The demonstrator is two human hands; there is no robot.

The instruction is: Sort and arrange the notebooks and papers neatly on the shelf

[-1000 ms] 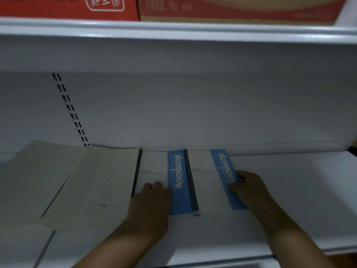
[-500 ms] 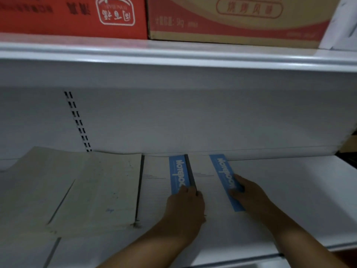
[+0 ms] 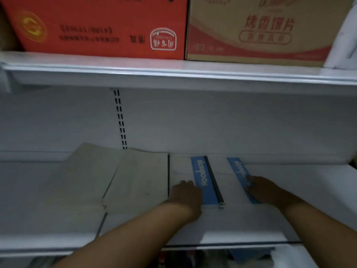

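**Lower shelf, contents L to R**

1. Papers: two beige sheets, flat, at the L end. They overlap, and their far edges reach the back panel. The R sheet's edge lies just beside the left notebook.
2. Slotted upright: set in the back panel, behind the papers.
3. Left notebook: flat, near shelf ctr, white cover w/ blue strip marked "Notebook". A dark binding bar runs btwn the two notebooks.
4. Left hand: palm down on the near part of the left notebook, part over the blue strip. Grip not clamped; fingers lie straight on the cover.
5. Right notebook: flat, touching the binding bar, same cover type, slightly skewed.
6. Right hand: rests on the right notebook's blue strip at its R edge. Grip not clamped; fingers extended and flat.

**Upper shelf, L to R**

1. Red carton.
2. Tan carton, touching the red one.
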